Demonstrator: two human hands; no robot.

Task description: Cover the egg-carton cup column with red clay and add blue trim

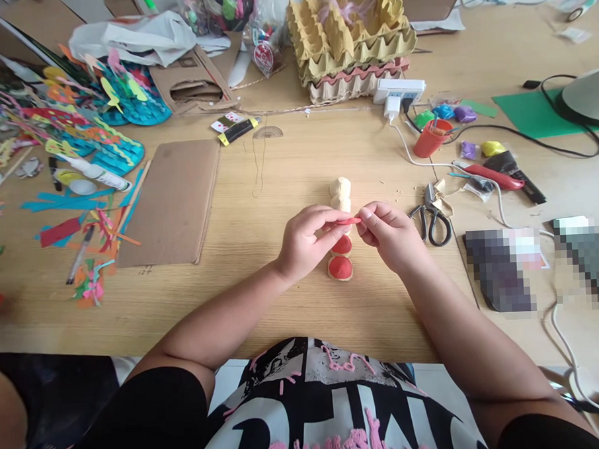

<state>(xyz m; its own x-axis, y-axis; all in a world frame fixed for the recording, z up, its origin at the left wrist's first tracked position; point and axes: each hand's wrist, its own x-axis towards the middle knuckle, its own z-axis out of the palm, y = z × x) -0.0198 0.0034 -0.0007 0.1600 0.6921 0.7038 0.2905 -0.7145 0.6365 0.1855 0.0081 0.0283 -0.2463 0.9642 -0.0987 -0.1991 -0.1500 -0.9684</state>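
Between my two hands is a small flat piece of red clay (pixel 348 221). My left hand (pixel 311 238) pinches its left part, and the fingertips of my right hand (pixel 385 234) close on its right end. Below and behind the hands runs a column of egg-carton cups on the table. The far cups (pixel 340 195) are bare and cream-coloured. Two nearer cups (pixel 340 268) show domed red tops. My hands partly hide the middle of the column.
Black-handled scissors (pixel 432 220) lie right of my right hand, near a white cable and two blurred devices. Stacked egg cartons (pixel 351 50) and a power strip (pixel 401 87) stand behind. Cardboard (pixel 167 204) and paper strips lie left. An orange cup (pixel 432 138) is back right.
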